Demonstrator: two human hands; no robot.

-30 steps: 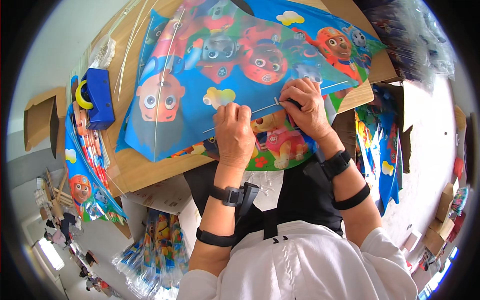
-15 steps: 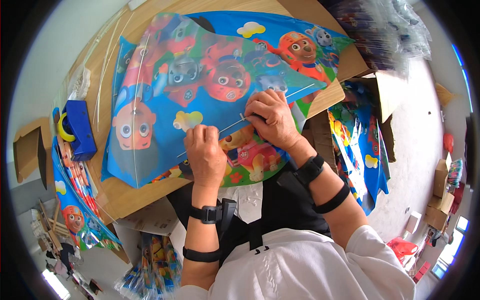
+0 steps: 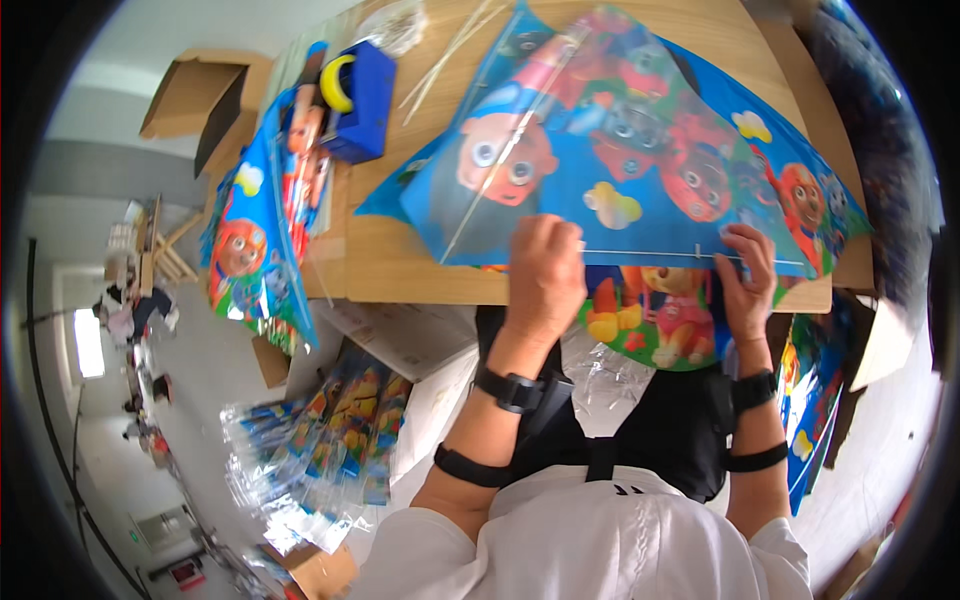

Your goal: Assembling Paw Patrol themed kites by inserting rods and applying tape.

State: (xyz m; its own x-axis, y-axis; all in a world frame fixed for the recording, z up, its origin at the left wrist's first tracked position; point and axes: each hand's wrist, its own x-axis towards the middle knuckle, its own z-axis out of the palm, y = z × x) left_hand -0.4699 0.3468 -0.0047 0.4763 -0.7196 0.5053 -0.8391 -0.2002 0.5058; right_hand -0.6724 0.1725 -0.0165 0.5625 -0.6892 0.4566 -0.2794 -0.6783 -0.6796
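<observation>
A blue plastic kite with cartoon figures lies over other printed kites on the table. Along its near edge runs a thin white rod with a small clip. My left hand is closed at this edge, its fingertips pinched by the rod's left part and slightly blurred. Farther right, my right hand grips the same edge, fingers on top and thumb below. A second kite shows beneath at the back right. More printed sheet hangs over the table's front edge, between my forearms.
A blue tape dispenser with yellow tape stands on the wooden table at the left. Folded kites hang beside it. Thin white rods lie behind. Packed kites are below left; a box with kites is below right.
The view has swung, so the table and kite appear farther right. My hands are wider apart along the rod; the right one has left the clip and moved toward the kite's right corner.
</observation>
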